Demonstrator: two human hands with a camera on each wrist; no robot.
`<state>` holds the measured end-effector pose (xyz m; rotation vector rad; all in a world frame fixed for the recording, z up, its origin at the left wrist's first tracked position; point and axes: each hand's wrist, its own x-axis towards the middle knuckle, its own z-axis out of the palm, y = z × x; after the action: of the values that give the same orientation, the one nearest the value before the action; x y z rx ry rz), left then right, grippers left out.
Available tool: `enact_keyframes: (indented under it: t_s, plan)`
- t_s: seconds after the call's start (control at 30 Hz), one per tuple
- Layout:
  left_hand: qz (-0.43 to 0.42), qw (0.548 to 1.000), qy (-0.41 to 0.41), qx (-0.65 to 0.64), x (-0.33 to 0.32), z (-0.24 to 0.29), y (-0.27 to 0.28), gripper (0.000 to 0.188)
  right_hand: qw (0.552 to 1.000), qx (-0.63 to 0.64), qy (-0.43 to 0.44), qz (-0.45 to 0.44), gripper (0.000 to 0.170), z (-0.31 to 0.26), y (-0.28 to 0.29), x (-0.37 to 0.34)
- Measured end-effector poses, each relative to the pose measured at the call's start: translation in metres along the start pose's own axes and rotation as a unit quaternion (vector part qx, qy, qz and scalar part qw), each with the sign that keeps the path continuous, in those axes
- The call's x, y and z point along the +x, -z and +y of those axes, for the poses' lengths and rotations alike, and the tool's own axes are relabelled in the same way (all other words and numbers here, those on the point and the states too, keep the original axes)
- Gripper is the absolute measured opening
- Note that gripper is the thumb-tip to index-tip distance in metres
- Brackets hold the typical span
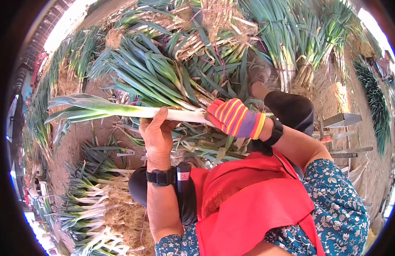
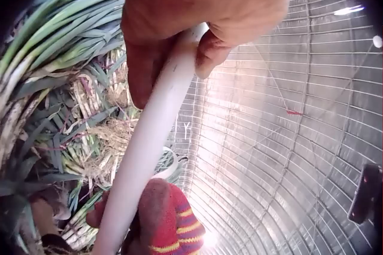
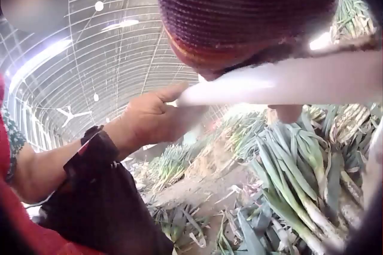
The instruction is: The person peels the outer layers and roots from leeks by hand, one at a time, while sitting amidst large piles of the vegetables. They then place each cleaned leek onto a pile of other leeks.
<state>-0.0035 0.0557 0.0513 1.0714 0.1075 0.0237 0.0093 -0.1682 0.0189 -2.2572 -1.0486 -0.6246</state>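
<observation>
White and green, 1 leek (image 1: 176,114) is held up across your front, above the ground (image 1: 61,166). Its long axis runs nearly level, side to side: the leaves point to your left, the pale root end to your right. Your left hand (image 1: 158,134), bare, is partly closed on the shaft, thumb on the near side and fingers round the far side. Your right hand (image 1: 238,119), in 1 striped glove, has its fingers curled round the pale end. That makes 1 leek between 2 hands. You wear 2 wristbands, 1 on each wrist, and 1 red apron (image 1: 248,187). Just beyond the leek lies a leek pile (image 1: 137,72), leaves toward your left; its stalks overlap too much to count. More leeks with shaggy roots (image 1: 120,209) lie at your lower left, also uncountable. Your 1 visible shoe (image 1: 258,70) stands beside the pile.
</observation>
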Motion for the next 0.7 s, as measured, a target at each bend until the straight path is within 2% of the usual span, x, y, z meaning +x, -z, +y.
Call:
enact_keyframes:
  t_s: [0.03,0.07,0.1,0.17,0.23,0.3,0.33,0.37,0.43,0.53,0.7]
  plan:
    - [0.001,1.000,-0.002,0.003,-0.001,-0.001,0.001,0.021,0.999,-0.004,-0.023,-0.023,0.017,-0.003,0.000,0.002]
    - [0.000,1.000,-0.001,0.005,-0.002,-0.001,0.001,0.021,0.994,0.022,-0.055,-0.097,0.018,-0.001,0.007,0.005]
    - [-0.010,1.000,-0.013,0.017,-0.005,0.000,0.000,0.020,0.994,0.022,-0.058,-0.093,0.018,0.005,0.003,0.003]
    - [-0.024,0.999,-0.026,0.031,-0.007,0.002,-0.006,0.018,0.988,-0.007,-0.129,-0.085,0.011,0.019,-0.010,-0.006]
    - [-0.011,0.999,-0.046,0.015,-0.008,0.003,-0.011,0.018,0.987,0.005,-0.150,-0.058,0.016,0.013,-0.003,-0.001]
    - [-0.008,0.999,-0.048,0.010,-0.005,0.002,-0.009,0.018,0.994,0.093,-0.063,0.012,0.015,0.003,0.009,0.001]
    - [-0.005,0.999,-0.043,0.010,-0.004,0.002,-0.008,0.019,0.994,0.098,-0.055,-0.001,0.020,-0.007,0.012,0.006]
    - [-0.005,0.999,-0.039,0.011,-0.003,0.002,-0.009,0.019,0.985,0.105,-0.108,-0.083,0.026,-0.017,0.020,0.010]
    - [-0.002,0.999,-0.035,0.007,-0.002,0.000,-0.009,0.019,1.000,-0.024,-0.019,0.007,0.029,-0.024,0.013,0.009]
    - [0.001,1.000,-0.028,-0.007,-0.002,0.000,-0.006,0.019,0.995,-0.088,0.003,-0.036,0.027,-0.023,0.009,0.012]
    - [-0.005,1.000,-0.016,0.001,-0.007,0.000,-0.006,0.016,0.992,-0.100,0.002,-0.081,0.019,-0.016,0.001,0.007]
